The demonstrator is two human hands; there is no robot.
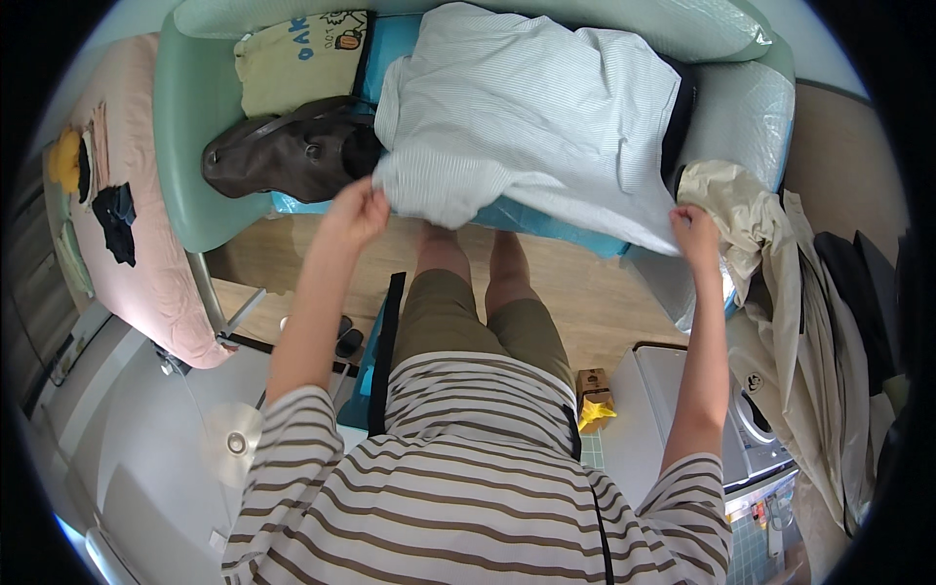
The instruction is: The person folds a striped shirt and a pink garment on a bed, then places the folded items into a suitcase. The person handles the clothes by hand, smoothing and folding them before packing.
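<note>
A white cloth with fine stripes (526, 107) lies spread and wrinkled over the sofa; whether it is a shirt or a sheet I cannot tell. My left hand (359, 212) is closed on its near left corner, where the fabric is lifted and blurred. At the near right corner my right hand (695, 234) pinches the cloth's edge, pulling it fairly straight. The front edge between my hands sags, with blue sofa seat (565, 224) showing beneath it. Just beyond my left hand rests a dark brown leather bag (273, 156).
A pale yellow printed cloth bag (297, 63) leans at the sofa's left end, inside the green armrest (185, 127). Beige garments (770, 244) hang close by my right arm. To the left is a pink-covered bed (156, 234) with clothes on it; a washing machine (673, 390) stands at right.
</note>
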